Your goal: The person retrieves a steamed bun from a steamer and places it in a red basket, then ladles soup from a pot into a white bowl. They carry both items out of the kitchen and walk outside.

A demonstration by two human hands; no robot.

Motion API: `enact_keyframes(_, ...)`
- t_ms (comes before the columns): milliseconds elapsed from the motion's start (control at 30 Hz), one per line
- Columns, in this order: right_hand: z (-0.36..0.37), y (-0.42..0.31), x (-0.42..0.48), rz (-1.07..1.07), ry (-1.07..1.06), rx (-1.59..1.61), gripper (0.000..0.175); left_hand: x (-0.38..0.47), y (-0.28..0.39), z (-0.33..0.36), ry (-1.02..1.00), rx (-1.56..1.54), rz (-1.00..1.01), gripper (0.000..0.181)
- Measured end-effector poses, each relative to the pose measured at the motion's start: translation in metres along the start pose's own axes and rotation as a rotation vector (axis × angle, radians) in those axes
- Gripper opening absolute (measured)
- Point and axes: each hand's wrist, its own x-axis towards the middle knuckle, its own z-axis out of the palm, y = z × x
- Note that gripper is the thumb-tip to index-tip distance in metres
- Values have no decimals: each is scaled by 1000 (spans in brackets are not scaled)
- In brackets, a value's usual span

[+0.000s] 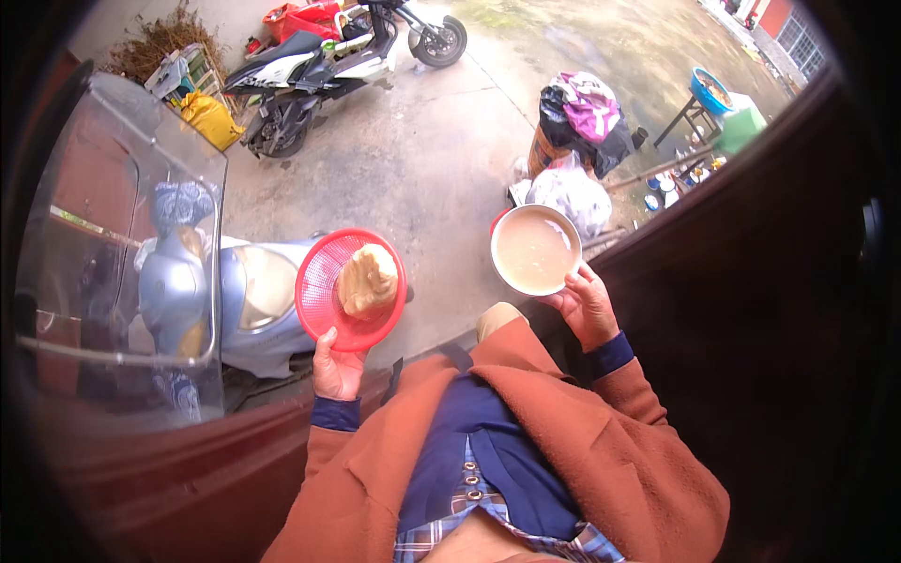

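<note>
My left hand (pixel 338 369) grips the near rim of a red plastic mesh basket (pixel 318 281), thumb on top. Inside the basket lies a pale yellowish lump of food (pixel 368 281), perhaps dough or a bun. On the other side, my right hand (pixel 584 306) holds a round bowl by its lower right edge. That bowl (pixel 495 260) has a white rim and a bit of red on its outside. Cloudy beige liquid (pixel 533 250) fills it nearly to the brim. Both vessels are held out in front of me, apart from each other.
A blue scooter (pixel 271 345) with a clear windshield (pixel 120 281) stands close on the left. Ahead is a white and black motorcycle (pixel 310 70). Stuffed bags (pixel 570 190) sit beyond the bowl. A dark door panel (pixel 739 317) borders the right side. Concrete ground (pixel 422 162) stretches ahead.
</note>
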Motion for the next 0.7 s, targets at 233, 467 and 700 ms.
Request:
enact_keyframes(233,0,-18,165,41,-23,-95,58,150,26,26,-9,17,47,49)
enact_keyframes(467,-12,-44,324,106,-23,-14,50,297,29,50,-3,19,58,50)
enact_keyframes(700,-32,-87,489,26,23,-25,57,476,33,119,-17,41,-5,49)
